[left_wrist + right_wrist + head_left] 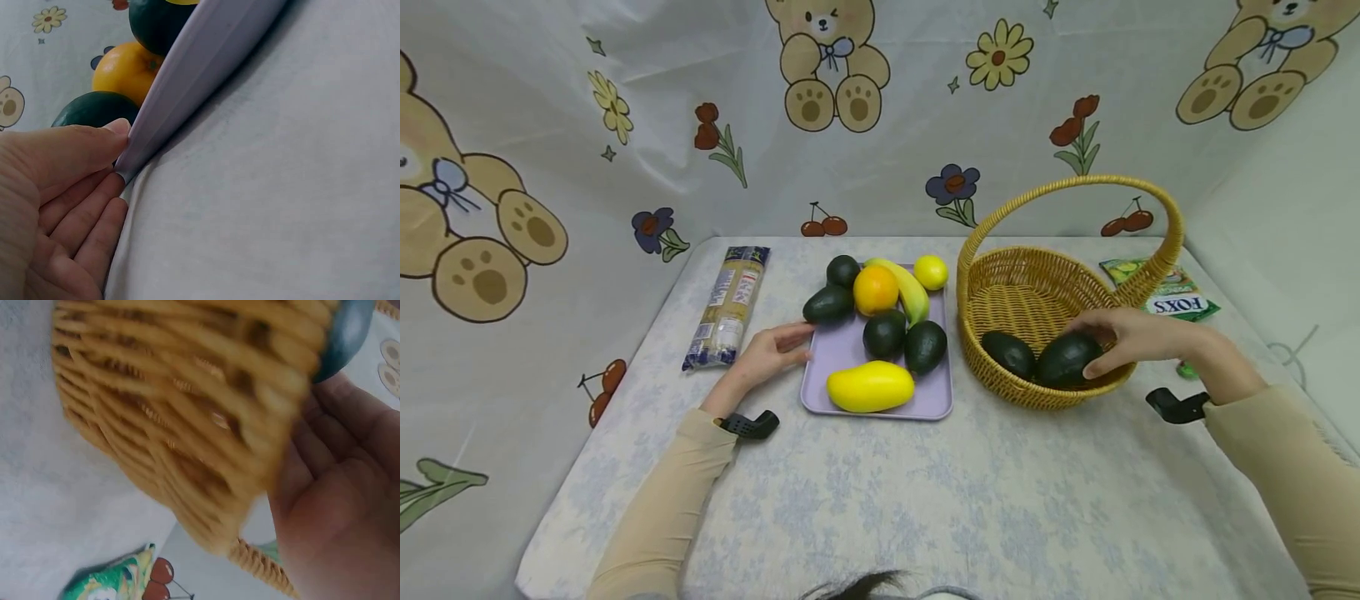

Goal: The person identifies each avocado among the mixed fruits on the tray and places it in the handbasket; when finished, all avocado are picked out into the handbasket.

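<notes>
My right hand [1123,333] reaches over the right rim of a wicker basket [1000,379] and grips a dark green avocado [1063,362]. Beside it in the basket lies another avocado [1009,354]. The right wrist view shows the woven side [156,412] close up, hiding most of the held avocado [347,337]. At the left edge of a lilac tray [820,396], my left hand [767,358] touches the rim with fingers fairly straight; its thumb [94,147] meets the rim in the left wrist view. Nearest to that hand on the tray is an avocado [829,305].
The tray also bears several other avocados, an orange [876,290], a banana [910,292], a lemon [931,272] and a yellow mango [870,387]. A long packet [727,308] lies left of it. A green FOX'S bag [1180,293] sits behind the basket's tall handle [1075,182].
</notes>
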`<state>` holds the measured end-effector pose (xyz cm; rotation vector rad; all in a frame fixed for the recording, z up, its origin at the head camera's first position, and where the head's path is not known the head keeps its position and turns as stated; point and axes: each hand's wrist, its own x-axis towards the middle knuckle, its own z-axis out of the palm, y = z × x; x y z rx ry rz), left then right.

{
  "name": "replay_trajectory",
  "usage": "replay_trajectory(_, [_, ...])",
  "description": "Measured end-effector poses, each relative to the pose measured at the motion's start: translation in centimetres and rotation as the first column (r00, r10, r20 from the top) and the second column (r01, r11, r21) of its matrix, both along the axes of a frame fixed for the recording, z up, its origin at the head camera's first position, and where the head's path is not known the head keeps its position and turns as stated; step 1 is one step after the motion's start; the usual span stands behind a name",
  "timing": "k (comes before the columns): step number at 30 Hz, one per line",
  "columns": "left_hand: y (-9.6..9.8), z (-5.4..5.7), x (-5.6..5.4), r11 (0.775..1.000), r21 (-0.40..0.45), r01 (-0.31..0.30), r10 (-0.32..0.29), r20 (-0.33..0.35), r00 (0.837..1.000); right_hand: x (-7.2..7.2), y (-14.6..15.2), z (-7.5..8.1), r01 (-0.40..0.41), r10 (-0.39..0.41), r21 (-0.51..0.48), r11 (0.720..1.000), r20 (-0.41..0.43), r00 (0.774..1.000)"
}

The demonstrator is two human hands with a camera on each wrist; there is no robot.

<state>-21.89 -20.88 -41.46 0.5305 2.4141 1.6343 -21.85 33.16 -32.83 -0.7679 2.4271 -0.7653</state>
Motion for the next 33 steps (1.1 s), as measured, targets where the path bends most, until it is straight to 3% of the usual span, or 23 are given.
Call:
replay_trajectory(12, [0.3,-0.2,-0.1,1.000,-0.007,0.003,-0.003,-0.008,1.000,-0.1,-1.1,-1.4,-0.015,0.015,0.079,0.997,0.002,1.000])
replay_trajectory(20, [0.1,-0.2,-0.1,1.000,0.004,-0.001,0.001,-0.007,1.000,0.0,-0.9,-1.5,-0.010,0.010,0.031,0.999,-0.002,1.000])
replay_trajectory(25, [0.1,-0.3,0.0,1.000,0.003,-0.003,0.003,-0.004,1.000,0.2,-1.0,-0.3,0.059,-0.059,-0.037,0.998,-0.006,0.998])
replay_trajectory(28, [0.1,-0.3,0.0,1.000,0.002,-0.004,0.004,-0.005,1.000,0.4,-1.2,1.0,0.093,-0.100,-0.078,0.993,-0.091,0.991])
replay_trajectory(33, [0.0,-0.2,-0.1,1.000,-0.006,0.000,0.000,-0.016,1.000,1.5,-2.5,3.5,0.192,-0.249,-0.252,0.949,-0.219,0.943])
